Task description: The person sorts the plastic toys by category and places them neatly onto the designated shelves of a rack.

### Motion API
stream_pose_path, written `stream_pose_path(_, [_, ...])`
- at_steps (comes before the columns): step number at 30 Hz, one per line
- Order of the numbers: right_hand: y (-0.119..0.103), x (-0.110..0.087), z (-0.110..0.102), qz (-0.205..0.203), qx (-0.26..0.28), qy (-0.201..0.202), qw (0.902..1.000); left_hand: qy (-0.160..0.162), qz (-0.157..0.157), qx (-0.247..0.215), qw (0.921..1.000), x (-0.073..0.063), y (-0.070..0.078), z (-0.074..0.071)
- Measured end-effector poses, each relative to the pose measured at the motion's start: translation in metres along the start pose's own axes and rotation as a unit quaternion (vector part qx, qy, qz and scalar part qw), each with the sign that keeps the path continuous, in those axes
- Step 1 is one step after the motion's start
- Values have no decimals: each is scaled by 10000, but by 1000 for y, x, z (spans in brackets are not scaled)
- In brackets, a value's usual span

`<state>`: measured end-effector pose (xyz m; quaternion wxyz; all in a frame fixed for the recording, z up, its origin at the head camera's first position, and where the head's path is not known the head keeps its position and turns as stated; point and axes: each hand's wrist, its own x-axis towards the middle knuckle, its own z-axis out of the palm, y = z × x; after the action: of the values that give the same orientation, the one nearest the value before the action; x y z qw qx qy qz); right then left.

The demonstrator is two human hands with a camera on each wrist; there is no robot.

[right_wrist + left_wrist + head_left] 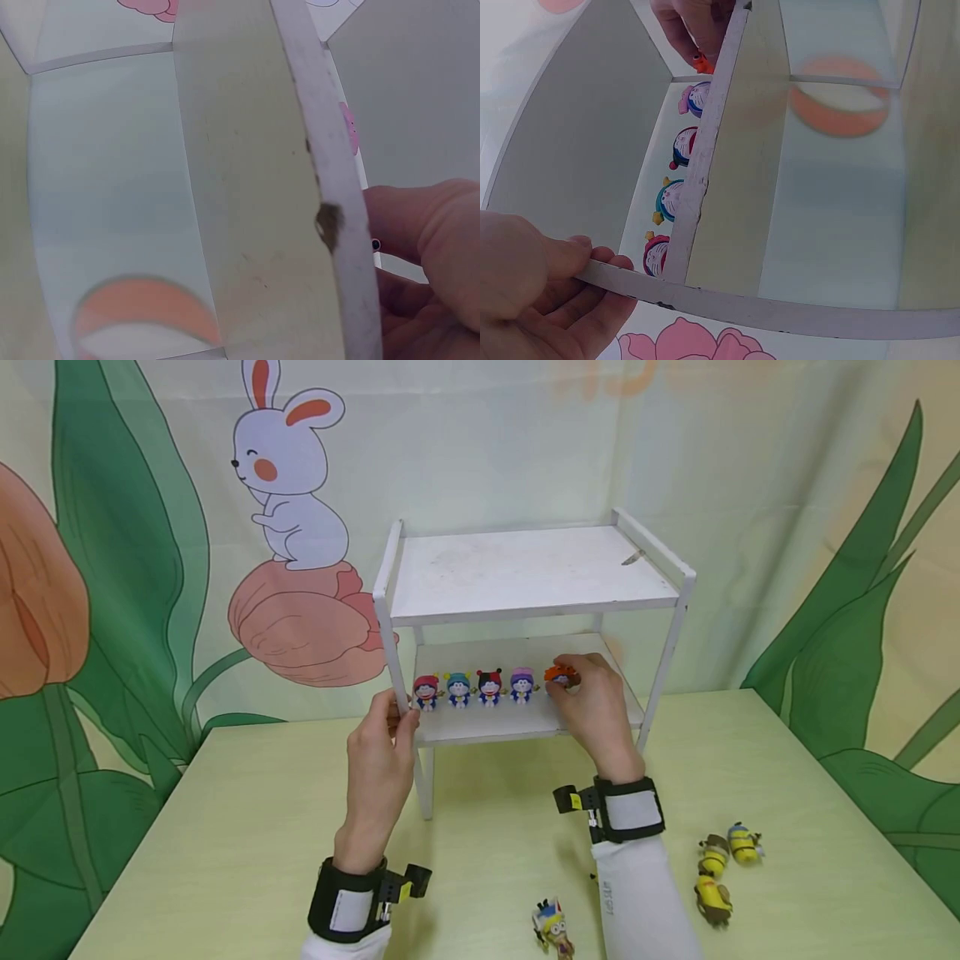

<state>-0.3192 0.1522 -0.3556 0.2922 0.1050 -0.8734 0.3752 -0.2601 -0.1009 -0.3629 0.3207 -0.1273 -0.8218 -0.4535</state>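
Observation:
A white two-tier shelf (517, 572) stands on the table. My left hand (378, 747) holds its front left leg (652, 291), with thumb and fingers on either side in the left wrist view. On the lower tier, my right hand (600, 710) pinches a small figurine with an orange hat (558, 674); the fingers cover much of it. To its left stands a row of similar blue-and-white figurines: one with a purple hat (522, 686), one in red and black (490, 688), one with a teal hat (458, 690) and one with a red hat (426, 692).
Three yellow figurines (713, 856) lie together on the table (262, 843) at the right. Another yellow figurine (553, 927) with goggles lies near the front edge of the view. A printed curtain (480, 443) hangs behind the shelf. The upper tier overhangs the row.

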Motion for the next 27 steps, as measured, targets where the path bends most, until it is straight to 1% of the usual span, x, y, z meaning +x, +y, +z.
stream_pose_path(21, [-1, 0, 2, -128, 5, -43, 9999, 9, 13, -48, 10000, 0, 0, -1])
stream_pose_path(27, [-2, -1, 2, -118, -44, -90, 9999, 33, 73, -23, 10000, 0, -1, 0])
